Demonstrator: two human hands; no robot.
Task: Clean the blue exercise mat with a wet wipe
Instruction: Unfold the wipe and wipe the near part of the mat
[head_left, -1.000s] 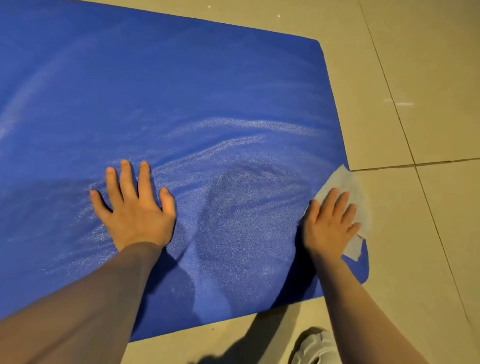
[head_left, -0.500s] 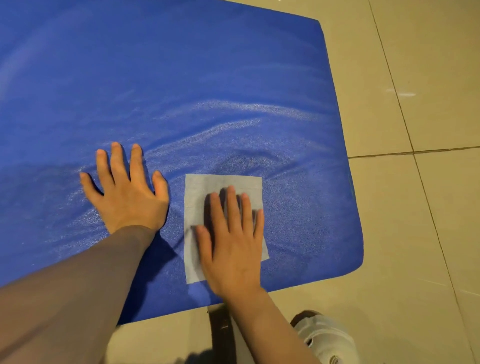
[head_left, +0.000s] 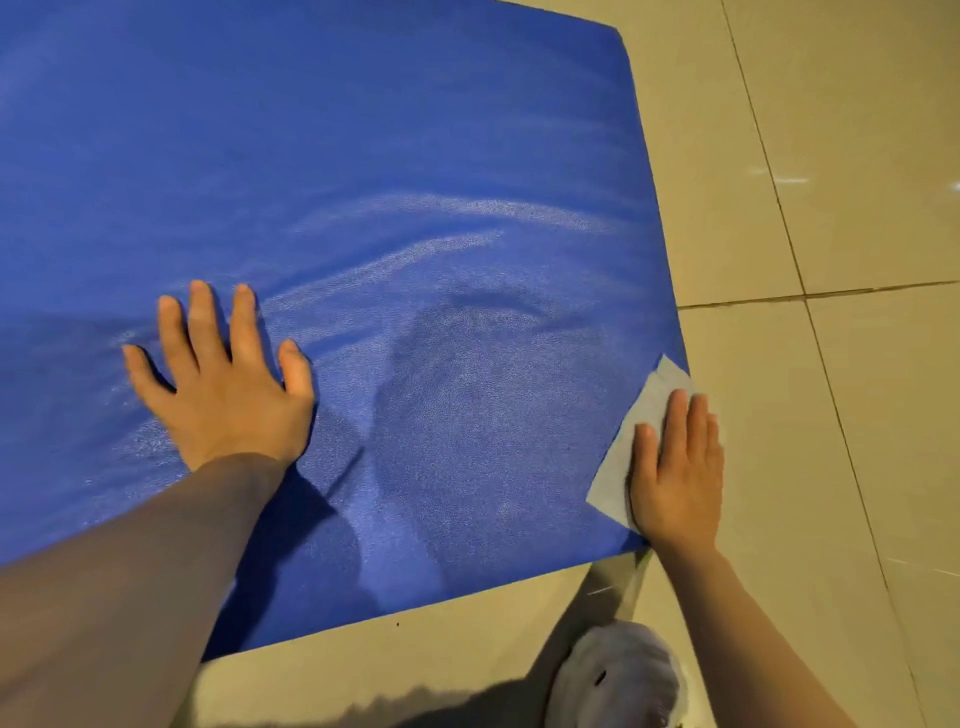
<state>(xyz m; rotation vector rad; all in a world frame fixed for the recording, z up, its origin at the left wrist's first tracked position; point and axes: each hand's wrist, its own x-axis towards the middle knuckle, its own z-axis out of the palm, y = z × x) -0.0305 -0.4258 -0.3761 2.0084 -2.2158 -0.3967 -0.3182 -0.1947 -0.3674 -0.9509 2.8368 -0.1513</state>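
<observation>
Head view: unmarked blue mat, wipe

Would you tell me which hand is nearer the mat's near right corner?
Right. The right hand presses the pale wet wipe beside that corner of the blue foam exercise mat; the left hand lies flat further left.

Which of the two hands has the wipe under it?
The right hand, flat on the wet wipe at the mat's right edge; the left hand touches bare mat.
</observation>
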